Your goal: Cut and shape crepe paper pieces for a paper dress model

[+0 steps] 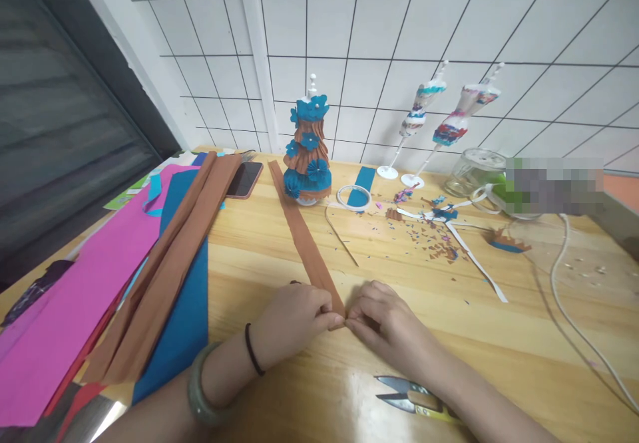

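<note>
A long brown crepe paper strip (304, 233) runs across the wooden table from the back toward me. My left hand (304, 316) pinches its near end between thumb and fingers. Close beside it, my right hand (382, 320) grips the corner of the same end, thumb against fingertips. Below my right forearm lie yellow-handled thread snips (414, 400), blades apart. Behind the strip stands a small dress form (307, 153) covered in brown pleated paper and blue paper flowers.
Pink paper (94, 257), blue paper (187, 296) and folded brown paper (200, 230) cover the left side. A phone (245, 181), a white ring (354, 197), paper scraps (444, 247), two bare mannequins (456, 117), a glass jar (474, 170) and a white cable (564, 296) are around.
</note>
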Tool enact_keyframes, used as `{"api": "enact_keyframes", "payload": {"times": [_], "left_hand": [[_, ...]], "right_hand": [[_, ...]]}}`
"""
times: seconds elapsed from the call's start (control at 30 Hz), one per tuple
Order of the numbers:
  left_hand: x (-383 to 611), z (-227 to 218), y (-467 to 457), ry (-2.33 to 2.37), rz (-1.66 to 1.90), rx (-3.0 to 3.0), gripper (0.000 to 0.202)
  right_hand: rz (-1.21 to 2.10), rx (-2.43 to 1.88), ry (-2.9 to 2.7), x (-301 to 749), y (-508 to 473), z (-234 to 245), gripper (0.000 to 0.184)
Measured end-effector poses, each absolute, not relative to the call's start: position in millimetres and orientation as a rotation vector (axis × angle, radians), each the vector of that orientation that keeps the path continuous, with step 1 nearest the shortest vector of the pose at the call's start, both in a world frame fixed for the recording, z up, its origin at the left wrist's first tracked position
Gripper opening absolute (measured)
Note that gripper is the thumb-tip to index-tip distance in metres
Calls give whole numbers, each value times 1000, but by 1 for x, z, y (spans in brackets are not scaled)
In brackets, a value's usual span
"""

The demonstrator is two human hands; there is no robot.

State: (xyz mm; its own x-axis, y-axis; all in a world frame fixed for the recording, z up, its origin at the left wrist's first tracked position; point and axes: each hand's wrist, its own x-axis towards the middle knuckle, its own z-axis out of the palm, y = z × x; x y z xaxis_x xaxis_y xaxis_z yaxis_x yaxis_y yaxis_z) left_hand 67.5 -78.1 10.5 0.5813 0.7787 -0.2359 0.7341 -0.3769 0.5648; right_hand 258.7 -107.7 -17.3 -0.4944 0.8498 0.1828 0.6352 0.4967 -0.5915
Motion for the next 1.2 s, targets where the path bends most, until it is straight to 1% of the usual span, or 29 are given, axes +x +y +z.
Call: {"api": "enact_keyframes", "payload": {"times": [0.07,0.23,0.37,0.53,0.6,0.83,1.03,1.2], "left_hand": [[68,10,-78,1202,80,2186,29],[68,10,-79,1212,92,2175,26],[69,11,-78,1222,88,2166,32],[69,8,-77,1206,97,2169,20],[68,6,-77,1201,98,2173,19],[69,8,-79,1221,96,2175,29],[69,8,-79,1232,102,2160,23],[69,6,-79,1220,107,2174,23]], "right_hand": [[645,-1221,-2286,259,-108,-17,9],[649,-1230,-2287,259,-107,-17,8],[632,-1209,-2281,259,-107,-18,8],[628,-1214,-2282,258,-107,-18,8],[632,-1219,-2281,258,-107,-17,8],[640,-1226,-2281,259,-108,-19,8],[634,-1224,-2284,258,-109,-17,8],[619,-1219,-2282,258,-108,-17,9]]}}
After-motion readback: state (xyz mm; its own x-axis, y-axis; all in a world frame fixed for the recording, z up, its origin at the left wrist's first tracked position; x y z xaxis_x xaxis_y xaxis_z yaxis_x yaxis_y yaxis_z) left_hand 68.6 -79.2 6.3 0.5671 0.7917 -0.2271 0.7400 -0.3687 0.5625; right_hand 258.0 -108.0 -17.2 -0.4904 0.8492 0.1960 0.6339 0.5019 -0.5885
